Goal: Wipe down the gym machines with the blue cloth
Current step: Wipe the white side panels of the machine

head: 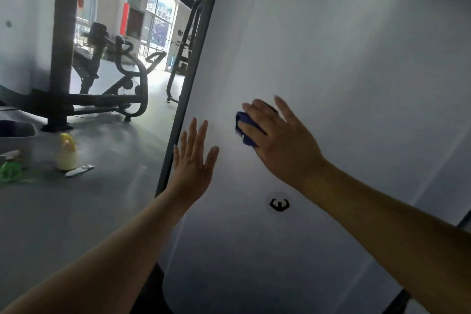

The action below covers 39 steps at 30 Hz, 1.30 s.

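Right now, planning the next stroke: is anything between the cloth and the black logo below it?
Nothing visible: bare panel runs from the cloth under the right hand to the logo; the left hand lies aside.

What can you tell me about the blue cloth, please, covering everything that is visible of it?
The blue cloth is a small, dark blue piece of soft-looking fabric, bunched up rather than spread flat. Most of it is hidden under the right hand, which presses it with spread fingers against the machine's white panel; only a crumpled edge shows at the hand's left side. It sits above a small black logo. The left hand is open nearby, not touching it.
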Available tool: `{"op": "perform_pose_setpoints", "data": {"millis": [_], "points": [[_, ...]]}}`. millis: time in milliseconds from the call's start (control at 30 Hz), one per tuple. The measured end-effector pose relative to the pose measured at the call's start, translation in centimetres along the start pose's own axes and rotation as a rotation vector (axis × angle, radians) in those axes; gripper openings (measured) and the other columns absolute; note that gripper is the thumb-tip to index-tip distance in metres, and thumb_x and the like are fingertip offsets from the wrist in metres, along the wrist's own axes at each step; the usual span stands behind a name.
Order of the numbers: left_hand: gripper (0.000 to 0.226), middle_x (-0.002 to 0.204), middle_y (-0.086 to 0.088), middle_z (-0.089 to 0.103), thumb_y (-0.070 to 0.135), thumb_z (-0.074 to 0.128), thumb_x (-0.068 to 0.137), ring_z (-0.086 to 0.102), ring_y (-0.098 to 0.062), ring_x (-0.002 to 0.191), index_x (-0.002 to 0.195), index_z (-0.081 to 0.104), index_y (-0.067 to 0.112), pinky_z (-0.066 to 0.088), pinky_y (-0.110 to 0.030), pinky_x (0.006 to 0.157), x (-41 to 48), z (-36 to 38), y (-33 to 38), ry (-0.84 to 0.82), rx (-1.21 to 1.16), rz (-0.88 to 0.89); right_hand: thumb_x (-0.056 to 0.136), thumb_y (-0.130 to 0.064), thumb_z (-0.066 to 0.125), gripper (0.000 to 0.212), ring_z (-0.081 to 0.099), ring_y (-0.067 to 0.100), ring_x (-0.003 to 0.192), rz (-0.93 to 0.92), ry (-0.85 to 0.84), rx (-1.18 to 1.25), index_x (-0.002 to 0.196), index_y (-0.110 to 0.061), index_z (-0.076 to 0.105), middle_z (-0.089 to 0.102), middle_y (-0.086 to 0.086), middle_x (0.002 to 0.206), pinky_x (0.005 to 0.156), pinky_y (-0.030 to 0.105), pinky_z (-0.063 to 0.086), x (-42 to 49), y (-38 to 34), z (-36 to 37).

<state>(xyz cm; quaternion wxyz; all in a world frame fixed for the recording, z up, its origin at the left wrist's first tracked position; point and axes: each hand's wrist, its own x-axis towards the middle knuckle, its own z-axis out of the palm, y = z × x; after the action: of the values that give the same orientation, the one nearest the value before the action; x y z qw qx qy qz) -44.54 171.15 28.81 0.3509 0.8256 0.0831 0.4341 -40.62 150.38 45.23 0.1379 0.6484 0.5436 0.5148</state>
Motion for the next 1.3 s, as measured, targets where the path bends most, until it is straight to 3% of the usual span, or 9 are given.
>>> {"op": "perform_pose_setpoints", "data": {"millis": [67, 233, 433, 600, 700, 767, 933, 1100, 1300], "points": [[0.067, 0.176, 0.026, -0.026, 0.066, 0.026, 0.114, -0.022, -0.016, 0.166, 0.167, -0.014, 0.057, -0.002, -0.061, 0.135, 0.3, 0.3, -0.9, -0.014, -0.036, -0.014, 0.113, -0.026, 0.049, 0.051, 0.032, 0.039, 0.161, 0.031, -0.026, 0.007, 0.161, -0.006, 0.047, 0.037, 0.020, 0.172, 0.132, 0.058, 0.018, 0.2, -1.7, 0.5], [0.072, 0.180, 0.019, -0.018, 0.073, 0.021, 0.109, -0.014, -0.018, 0.169, 0.171, -0.009, 0.051, 0.006, -0.065, 0.135, -0.3, 1.1, -3.4, 0.015, -0.084, 0.014, 0.110, -0.028, 0.040, 0.052, 0.036, 0.039, 0.158, -0.381, -0.285, 0.031, 0.159, -0.015, 0.051, 0.040, 0.018, 0.170, 0.135, 0.055, 0.014, -1.4, -5.7, 3.0], [0.072, 0.178, 0.024, -0.021, 0.075, 0.028, 0.109, -0.016, -0.015, 0.168, 0.167, -0.011, 0.059, 0.004, -0.064, 0.135, -0.6, 1.3, -4.7, -0.007, -0.153, -0.141, 0.109, -0.023, 0.046, 0.056, 0.029, 0.040, 0.161, 0.002, -0.114, -0.045, 0.162, -0.008, 0.042, 0.033, 0.021, 0.172, 0.133, 0.058, 0.014, 4.6, -2.8, 2.2], [0.080, 0.179, 0.021, -0.019, 0.089, 0.024, 0.100, -0.015, -0.011, 0.167, 0.164, -0.014, 0.062, 0.003, -0.062, 0.135, -1.1, 2.3, -5.9, 0.006, -0.198, -0.175, 0.109, -0.025, 0.044, 0.050, 0.036, 0.040, 0.158, -0.318, -0.296, -0.028, 0.158, -0.013, 0.051, 0.039, 0.022, 0.169, 0.133, 0.057, 0.017, 3.7, -5.8, 4.9], [0.082, 0.178, 0.023, -0.022, 0.092, 0.023, 0.097, -0.019, -0.015, 0.167, 0.163, -0.016, 0.063, -0.001, -0.062, 0.134, -1.5, 2.6, -6.6, -0.012, -0.217, -0.220, 0.106, -0.026, 0.057, 0.054, 0.037, 0.038, 0.158, -0.145, -0.214, -0.051, 0.158, -0.013, 0.051, 0.039, 0.021, 0.170, 0.134, 0.057, 0.017, 7.4, -4.0, 4.7], [0.084, 0.176, 0.025, -0.025, 0.093, 0.021, 0.095, -0.022, -0.014, 0.166, 0.163, -0.019, 0.063, -0.004, -0.060, 0.134, -1.7, 2.8, -6.8, -0.022, -0.215, -0.224, 0.106, -0.026, 0.049, 0.054, 0.034, 0.041, 0.159, -0.071, -0.228, -0.093, 0.158, -0.011, 0.049, 0.038, 0.022, 0.170, 0.134, 0.058, 0.015, 8.6, -4.2, 4.7], [0.082, 0.171, 0.027, -0.036, 0.090, 0.013, 0.095, -0.029, -0.014, 0.163, 0.159, -0.029, 0.062, -0.012, -0.052, 0.130, -1.8, 3.3, -6.6, -0.013, -0.170, -0.223, 0.109, -0.029, 0.035, 0.055, 0.029, 0.039, 0.161, -0.284, -0.419, -0.104, 0.162, -0.014, 0.045, 0.035, 0.021, 0.171, 0.135, 0.055, 0.012, 9.3, -7.4, 6.5], [0.078, 0.172, 0.027, -0.034, 0.085, 0.016, 0.098, -0.028, -0.012, 0.164, 0.157, -0.029, 0.062, -0.013, -0.049, 0.130, -1.8, 3.9, -7.1, 0.027, -0.171, -0.218, 0.114, -0.032, 0.030, 0.058, 0.013, 0.039, 0.166, -0.100, -0.425, -0.163, 0.169, -0.017, 0.029, 0.015, 0.021, 0.179, 0.135, 0.057, 0.000, 14.8, -6.9, 7.4], [0.088, 0.172, 0.031, -0.032, 0.088, 0.015, 0.096, -0.028, -0.010, 0.164, 0.164, -0.028, 0.052, -0.012, -0.052, 0.132, -1.6, 4.4, -7.3, 0.051, -0.204, -0.232, 0.114, -0.041, 0.028, 0.059, 0.012, 0.036, 0.166, -0.205, -0.565, -0.152, 0.169, -0.018, 0.029, 0.017, 0.017, 0.179, 0.133, 0.056, 0.002, 15.6, -10.1, 9.8]]}}
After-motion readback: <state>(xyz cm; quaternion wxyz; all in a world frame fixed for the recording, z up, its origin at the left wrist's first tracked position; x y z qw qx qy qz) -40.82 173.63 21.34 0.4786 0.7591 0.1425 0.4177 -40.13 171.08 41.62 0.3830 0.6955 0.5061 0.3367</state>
